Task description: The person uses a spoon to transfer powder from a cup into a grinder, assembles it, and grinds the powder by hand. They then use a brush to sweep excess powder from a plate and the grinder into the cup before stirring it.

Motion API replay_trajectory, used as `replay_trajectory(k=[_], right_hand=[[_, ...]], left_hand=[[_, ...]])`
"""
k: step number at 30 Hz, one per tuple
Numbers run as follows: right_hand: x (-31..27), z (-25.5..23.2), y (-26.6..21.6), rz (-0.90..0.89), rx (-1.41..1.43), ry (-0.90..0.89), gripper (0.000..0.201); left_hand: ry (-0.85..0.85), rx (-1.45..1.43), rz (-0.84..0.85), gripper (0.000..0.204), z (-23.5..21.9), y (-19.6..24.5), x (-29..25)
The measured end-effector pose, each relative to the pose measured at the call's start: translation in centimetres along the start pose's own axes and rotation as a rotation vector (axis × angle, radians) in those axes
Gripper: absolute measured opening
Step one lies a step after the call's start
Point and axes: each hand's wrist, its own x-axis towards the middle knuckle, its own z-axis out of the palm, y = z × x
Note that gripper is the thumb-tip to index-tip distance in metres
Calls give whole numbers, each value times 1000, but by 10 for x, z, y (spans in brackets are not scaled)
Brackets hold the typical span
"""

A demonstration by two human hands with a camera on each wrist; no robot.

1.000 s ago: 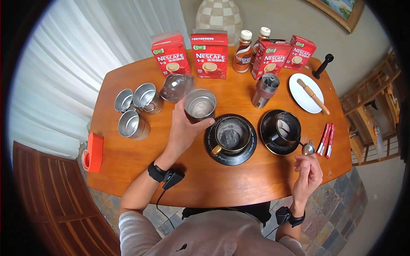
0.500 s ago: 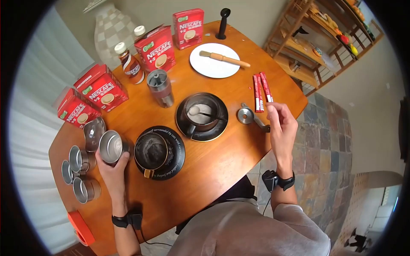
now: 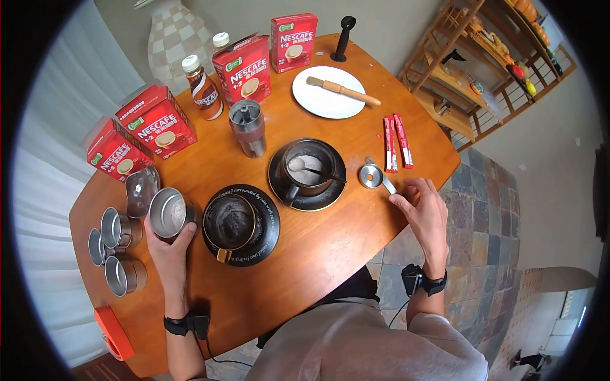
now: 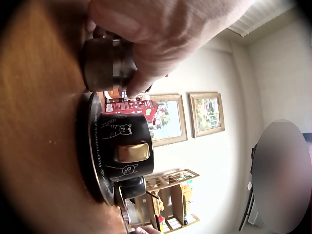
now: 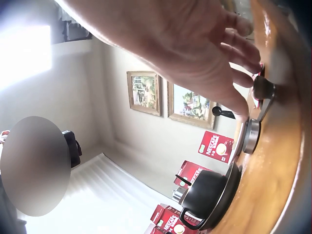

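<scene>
My left hand (image 3: 168,254) grips a steel cup (image 3: 168,213) with pale powder inside, left of a black cup (image 3: 229,222) on its saucer. The left wrist view shows this steel cup (image 4: 100,63) low over the tabletop, beside the black cup (image 4: 126,141). My right hand (image 3: 424,216), fingers spread and slightly bent, is beside the handle of a round metal crank lid (image 3: 372,176). In the right wrist view its fingers are close to the knob (image 5: 263,87), with no visible grip. A spoon (image 3: 297,165) lies in the second black cup (image 3: 310,149).
Several steel cups (image 3: 117,228) and a clear plastic piece (image 3: 142,193) are at the left. Behind stand red boxes (image 3: 241,73), a bottle (image 3: 204,95) and a grinder (image 3: 249,133). A brush rests on a white plate (image 3: 318,105); red sachets (image 3: 389,149) lie at the right.
The head view has swung right. My right hand has shifted closer to the crank lid's handle, its fingers spreading. My left hand, still gripping the steel cup, has moved slightly beside the black cup.
</scene>
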Motion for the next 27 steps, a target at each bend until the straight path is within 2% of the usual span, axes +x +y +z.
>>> replay_trajectory(k=[2,5,8,10,13,16,18,20,25,27], right_hand=[[1,2,2,-2,-1,-27,46],[2,12,0,-63,-17,112,41],[7,8,-31,-145,182,176,37],[8,15,-50,-225,407,86,37],[10,17,-84,-187,481,-102,38],[20,48,-88,-188,764,-142,31],[25,54,-96,-100,926,-155,22],[29,47,-110,-104,1018,-173,21],[39,57,-124,-287,750,-130,18],[39,53,-124,-332,732,-72,17]], left_hand=[[-4,-11,-28,71,-1,0,0],[-3,-17,-21,71,-1,1,-1],[3,-15,-2,72,1,1,-1],[-3,-33,-2,74,1,0,0],[4,-38,-10,75,0,-1,-1],[-6,-79,-28,75,1,1,0],[-2,-89,-31,76,2,2,-2],[-6,-75,-31,76,2,1,-1],[-12,-117,5,76,2,0,-1],[-4,-130,21,75,2,1,-2]])
